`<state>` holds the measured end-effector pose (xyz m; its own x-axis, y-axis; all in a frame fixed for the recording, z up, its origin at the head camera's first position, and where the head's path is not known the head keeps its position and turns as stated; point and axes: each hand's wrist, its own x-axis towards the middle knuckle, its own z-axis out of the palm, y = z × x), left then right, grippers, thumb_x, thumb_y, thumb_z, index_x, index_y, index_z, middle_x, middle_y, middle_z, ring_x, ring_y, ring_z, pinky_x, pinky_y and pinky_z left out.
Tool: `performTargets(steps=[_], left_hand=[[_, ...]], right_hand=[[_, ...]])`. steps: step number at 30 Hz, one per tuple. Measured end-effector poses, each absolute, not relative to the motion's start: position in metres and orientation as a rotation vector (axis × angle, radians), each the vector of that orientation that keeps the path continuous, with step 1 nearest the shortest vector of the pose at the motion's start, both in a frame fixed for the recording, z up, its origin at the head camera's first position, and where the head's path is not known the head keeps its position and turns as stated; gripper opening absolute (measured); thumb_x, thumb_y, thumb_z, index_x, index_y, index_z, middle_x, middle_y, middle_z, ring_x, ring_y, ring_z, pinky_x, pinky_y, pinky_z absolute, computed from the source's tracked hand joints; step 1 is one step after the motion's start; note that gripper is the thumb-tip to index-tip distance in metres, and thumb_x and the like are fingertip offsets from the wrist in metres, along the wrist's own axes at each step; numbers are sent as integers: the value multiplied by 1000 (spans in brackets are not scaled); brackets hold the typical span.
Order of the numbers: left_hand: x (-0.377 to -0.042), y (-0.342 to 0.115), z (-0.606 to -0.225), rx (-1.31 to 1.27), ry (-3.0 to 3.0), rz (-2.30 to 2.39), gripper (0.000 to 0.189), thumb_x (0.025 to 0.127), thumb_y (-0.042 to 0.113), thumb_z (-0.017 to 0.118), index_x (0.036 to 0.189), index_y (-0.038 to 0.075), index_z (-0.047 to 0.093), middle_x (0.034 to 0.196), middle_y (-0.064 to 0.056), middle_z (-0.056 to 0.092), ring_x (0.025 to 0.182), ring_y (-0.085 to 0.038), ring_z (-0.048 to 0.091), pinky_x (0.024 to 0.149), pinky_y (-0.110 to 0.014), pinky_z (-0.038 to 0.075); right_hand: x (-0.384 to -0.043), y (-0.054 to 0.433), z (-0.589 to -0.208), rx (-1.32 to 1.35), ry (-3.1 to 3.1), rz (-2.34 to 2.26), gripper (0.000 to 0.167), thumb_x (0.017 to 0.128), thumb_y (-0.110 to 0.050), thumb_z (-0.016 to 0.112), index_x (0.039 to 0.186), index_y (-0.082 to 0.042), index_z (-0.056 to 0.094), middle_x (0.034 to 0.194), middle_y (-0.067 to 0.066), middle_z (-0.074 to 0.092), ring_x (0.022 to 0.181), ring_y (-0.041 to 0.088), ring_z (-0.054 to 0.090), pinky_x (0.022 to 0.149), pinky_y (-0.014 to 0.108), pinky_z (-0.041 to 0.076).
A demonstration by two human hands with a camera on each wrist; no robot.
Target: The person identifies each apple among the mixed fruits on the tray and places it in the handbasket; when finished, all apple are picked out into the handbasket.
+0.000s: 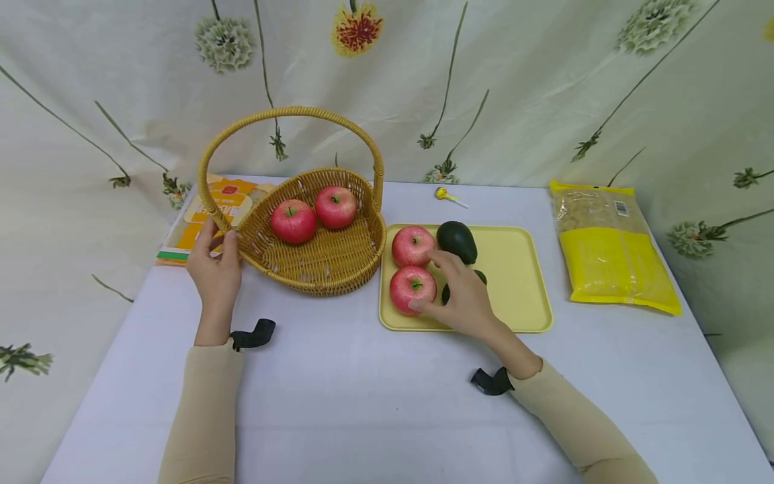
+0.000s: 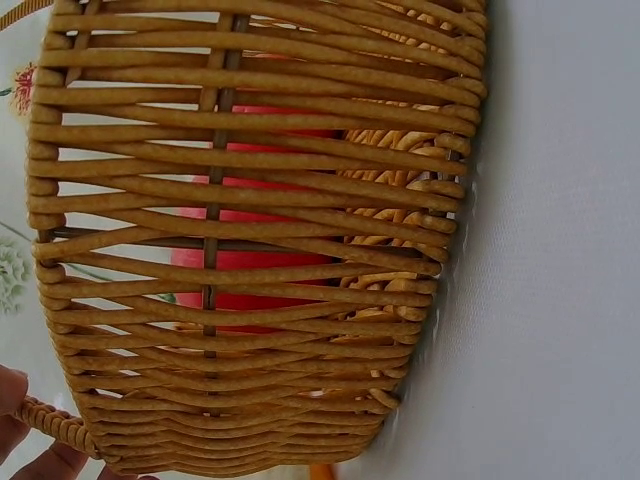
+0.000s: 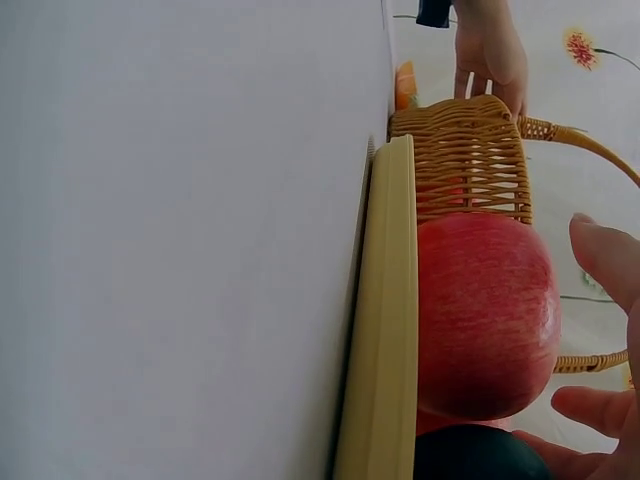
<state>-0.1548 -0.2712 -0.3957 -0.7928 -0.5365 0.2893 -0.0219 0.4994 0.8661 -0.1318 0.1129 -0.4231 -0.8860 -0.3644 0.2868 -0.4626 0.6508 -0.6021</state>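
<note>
My left hand [image 1: 216, 269] holds the wicker basket [image 1: 308, 272] at the lower left end of its arched handle [image 1: 290, 111], thumb and fingers around it. Two red apples [image 1: 293, 221] lie inside the basket; in the left wrist view they show through the weave [image 2: 250, 275]. Over the yellow tray [image 1: 514, 296], my right hand [image 1: 462, 296] hovers with thumb and fingers spread about the nearer red apple [image 3: 485, 315], a gap showing between them in the right wrist view. A second tray apple [image 1: 413, 246] sits just behind. Beside them are two dark green avocados [image 1: 456, 242], one partly hidden by the right hand.
Behind the basket's left side lies an orange and white packet [image 1: 181, 235]. A yellow lollipop [image 1: 450, 197] rests on the white table [image 1: 363, 403] behind the tray. To the right lies a yellow and clear bag [image 1: 617, 255]. A flower-patterned cloth [image 1: 514, 67] hangs behind.
</note>
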Motion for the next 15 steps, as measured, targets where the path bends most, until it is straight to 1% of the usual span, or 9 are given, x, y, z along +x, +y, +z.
performTargets(steps=[3, 6, 12, 15], left_hand=[[-155, -271, -396, 456, -2213, -1260, 45, 101, 29, 52, 145, 28, 47, 140, 2, 57, 115, -15, 56, 83, -12, 46], [-155, -271, -396, 457, -2213, -1260, 45, 101, 29, 52, 145, 28, 47, 141, 3, 57, 115, -14, 56, 83, -12, 46], [-155, -271, -396, 463, -2214, -1263, 44, 101, 29, 52, 145, 29, 47, 140, 3, 57, 115, -15, 56, 84, -13, 48], [-155, -271, -395, 460, -2213, -1265, 45, 101, 28, 52, 145, 28, 47, 140, 2, 57, 116, -16, 56, 84, -13, 47]], right_hand=[[-131, 111, -423, 683, -2762, 995, 83, 72, -50, 80, 140, -15, 48, 136, 7, 53, 120, 23, 53, 91, 50, 49], [-131, 110, -423, 684, -2774, 950, 83, 72, -52, 80, 139, -16, 48, 135, 7, 55, 120, 22, 53, 92, 50, 47], [-130, 109, -425, 685, -2776, 890, 82, 71, -54, 80, 137, -14, 51, 133, 6, 59, 121, 22, 56, 103, 51, 40], [-130, 109, -425, 684, -2796, 846, 81, 70, -55, 80, 136, -15, 54, 131, 5, 62, 121, 21, 57, 105, 50, 38]])
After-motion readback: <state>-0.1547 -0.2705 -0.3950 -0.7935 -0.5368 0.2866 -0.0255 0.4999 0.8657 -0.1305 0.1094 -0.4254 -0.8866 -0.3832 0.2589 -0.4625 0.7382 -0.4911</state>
